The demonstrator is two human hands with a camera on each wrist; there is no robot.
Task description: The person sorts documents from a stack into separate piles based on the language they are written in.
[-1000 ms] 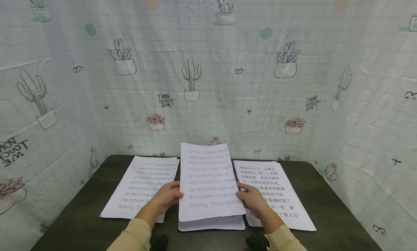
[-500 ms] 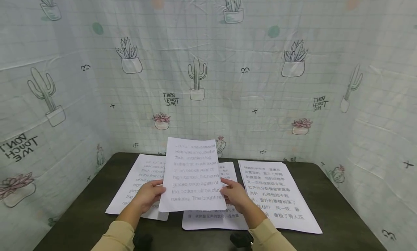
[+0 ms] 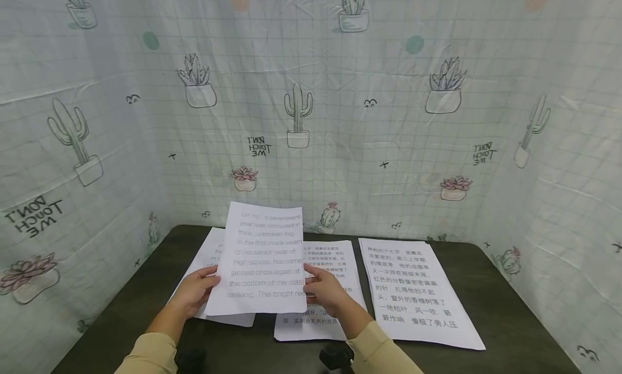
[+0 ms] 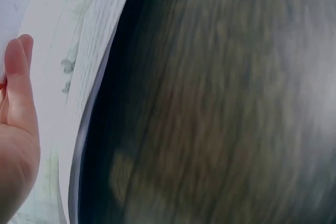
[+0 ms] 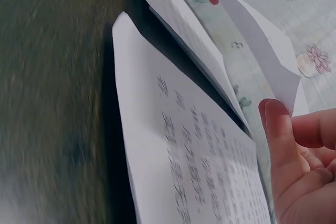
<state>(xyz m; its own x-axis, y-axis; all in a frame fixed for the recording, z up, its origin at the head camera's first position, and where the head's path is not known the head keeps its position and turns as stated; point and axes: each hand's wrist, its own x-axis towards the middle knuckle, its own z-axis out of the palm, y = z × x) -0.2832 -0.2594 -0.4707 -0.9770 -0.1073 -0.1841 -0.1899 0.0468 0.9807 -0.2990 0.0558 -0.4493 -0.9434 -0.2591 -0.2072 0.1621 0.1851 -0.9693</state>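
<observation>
A white sheet of paper printed with large English text is held up by both hands, tilted toward the head camera. My left hand pinches its left edge and my right hand pinches its right edge. Beneath it, and partly hidden by it, lies the left paper stack. The middle paper stack, in Chinese print, lies under the sheet's right side and my right hand. In the right wrist view the thumb and fingers grip the sheet's edge, which bends slightly.
At the right lies another paper stack with Chinese print. All the stacks rest on a dark table. Behind and at both sides hangs a pale curtain with cactus drawings. A black object shows by the right sleeve.
Both hands have carried the English sheet leftward, from over the middle stack to over the left one. The middle stack's Chinese print has come into view.
</observation>
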